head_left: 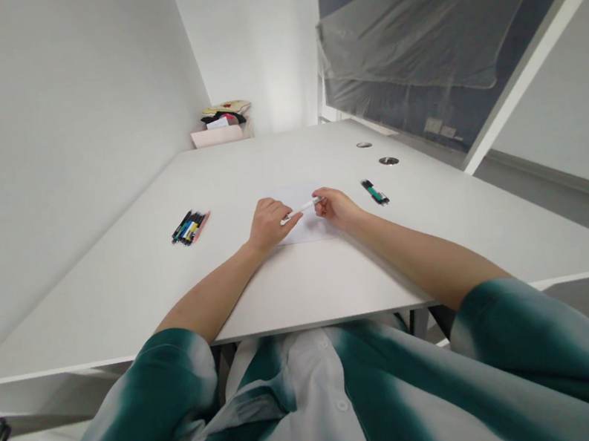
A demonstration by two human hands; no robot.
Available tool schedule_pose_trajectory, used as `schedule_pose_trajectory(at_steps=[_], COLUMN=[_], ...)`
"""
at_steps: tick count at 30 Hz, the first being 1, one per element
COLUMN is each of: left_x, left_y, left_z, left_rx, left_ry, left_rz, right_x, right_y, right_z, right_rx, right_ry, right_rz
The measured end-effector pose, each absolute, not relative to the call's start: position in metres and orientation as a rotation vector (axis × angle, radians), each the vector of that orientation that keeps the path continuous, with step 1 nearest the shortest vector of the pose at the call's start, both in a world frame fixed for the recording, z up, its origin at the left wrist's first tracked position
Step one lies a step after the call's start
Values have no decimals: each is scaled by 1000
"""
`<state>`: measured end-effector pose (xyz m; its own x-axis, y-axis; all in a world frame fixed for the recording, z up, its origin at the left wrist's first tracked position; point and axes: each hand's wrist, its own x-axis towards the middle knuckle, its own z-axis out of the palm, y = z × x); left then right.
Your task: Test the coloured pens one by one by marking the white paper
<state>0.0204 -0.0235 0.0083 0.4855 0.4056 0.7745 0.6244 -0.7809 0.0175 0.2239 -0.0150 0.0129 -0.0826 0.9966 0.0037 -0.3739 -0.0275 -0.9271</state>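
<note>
White pen (301,209), one, slanting above a white paper sheet (304,231) between the two hands: left hand (267,225), fingers curled over, thumb along the pen's near end; right hand (335,206), fingers closed in a pinch about the far end; both hands covering the sheet's side edges. Beside these on the white table (310,282): a row of assorted pens (190,228) left of the left hand; a few green-and-black pens (375,193) right of the right hand; beyond, two round inserts (389,160) and, at the far edge, a pale pink box (218,136).
</note>
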Motion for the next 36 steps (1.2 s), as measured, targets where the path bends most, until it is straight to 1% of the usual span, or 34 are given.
schedule_pose_trajectory(at_steps=[14,23,27,32,36], left_x=[20,19,15,9,10], left_y=[-24,-24,-19,-15,-17], left_z=[8,8,6,5,8], left_rx=[-2494,-2490,-2502,-2635,-2713], left_ry=[-885,-888,-922,-919,-921], left_rz=[-1145,-1132,-1066,-855,-721], right_x=[225,226,236,243,237], right_y=[-18,-16,-12,-16,-22], right_z=[16,15,14,14,16], right_rx=[-864,-910,-962,-1124,-1196], right_ry=[-947,-1041,-1329,-1914,-2181], right_rz=[1457,1392,1221,852,624])
